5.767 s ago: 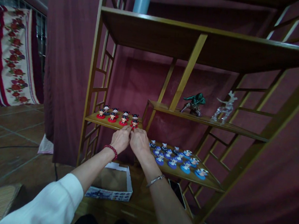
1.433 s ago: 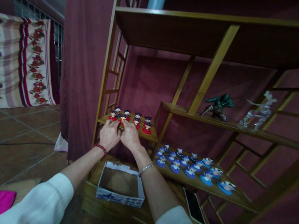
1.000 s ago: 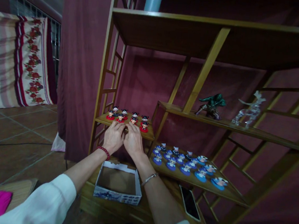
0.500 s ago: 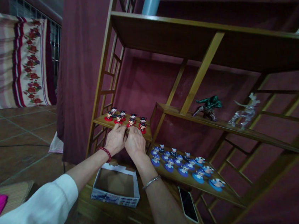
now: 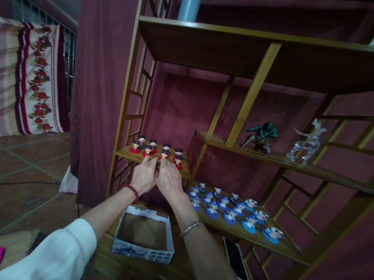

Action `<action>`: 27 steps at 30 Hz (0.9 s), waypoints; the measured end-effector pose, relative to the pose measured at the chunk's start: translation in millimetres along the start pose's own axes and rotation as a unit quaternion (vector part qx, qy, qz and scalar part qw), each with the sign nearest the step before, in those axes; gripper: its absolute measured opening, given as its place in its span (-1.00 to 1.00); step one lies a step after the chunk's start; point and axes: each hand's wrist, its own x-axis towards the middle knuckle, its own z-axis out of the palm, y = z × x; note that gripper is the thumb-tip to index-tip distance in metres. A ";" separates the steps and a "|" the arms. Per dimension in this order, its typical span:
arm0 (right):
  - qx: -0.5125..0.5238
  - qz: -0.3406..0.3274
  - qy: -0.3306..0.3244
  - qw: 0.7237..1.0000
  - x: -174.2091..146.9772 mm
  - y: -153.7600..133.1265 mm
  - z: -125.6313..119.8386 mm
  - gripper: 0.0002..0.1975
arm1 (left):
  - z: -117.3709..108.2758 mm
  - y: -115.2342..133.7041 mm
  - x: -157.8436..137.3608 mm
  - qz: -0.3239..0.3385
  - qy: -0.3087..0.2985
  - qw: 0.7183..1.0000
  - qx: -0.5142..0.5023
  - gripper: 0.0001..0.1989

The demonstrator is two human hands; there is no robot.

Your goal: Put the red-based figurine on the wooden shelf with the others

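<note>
My left hand [image 5: 144,174] and my right hand [image 5: 170,179] are side by side at the front edge of a small wooden shelf [image 5: 123,152]. The fingers of both are curled in and closed, and their tips are hidden from me. Right above my fingertips stands a small black-haired figurine [image 5: 164,155], its base covered by my hands. Left of it, close to my left hand, is another figurine [image 5: 148,150] on a red base. Several similar figurines stand in two rows, among them a front-right one [image 5: 178,161] and a back-left one [image 5: 142,141].
Below my hands lies an open cardboard box [image 5: 143,252]. On the lower right shelf stand several blue and purple figurines [image 5: 212,209], with a phone [image 5: 236,260] beneath. Higher up are a green-caped figure [image 5: 261,136] and a clear deer figure [image 5: 307,143]. A curtain [image 5: 101,86] hangs at left.
The view has shifted very slightly, so the box and lower shelf appear a little lower. Both hands stay at the same shelf edge, and the figurines keep their arrangement.
</note>
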 end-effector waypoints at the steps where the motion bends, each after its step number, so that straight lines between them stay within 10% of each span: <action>1: 0.002 -0.001 -0.002 1.000 0.3 0.6 0.1 -0.76 | 0.2 0.2 0.0 -0.003 -0.001 1.000 -0.001 -0.80; 27: 0.064 -0.033 0.021 0.997 4.1 15.7 8.0 -0.71 | 17.8 2.8 -2.5 -0.064 0.055 0.995 -0.046 -0.68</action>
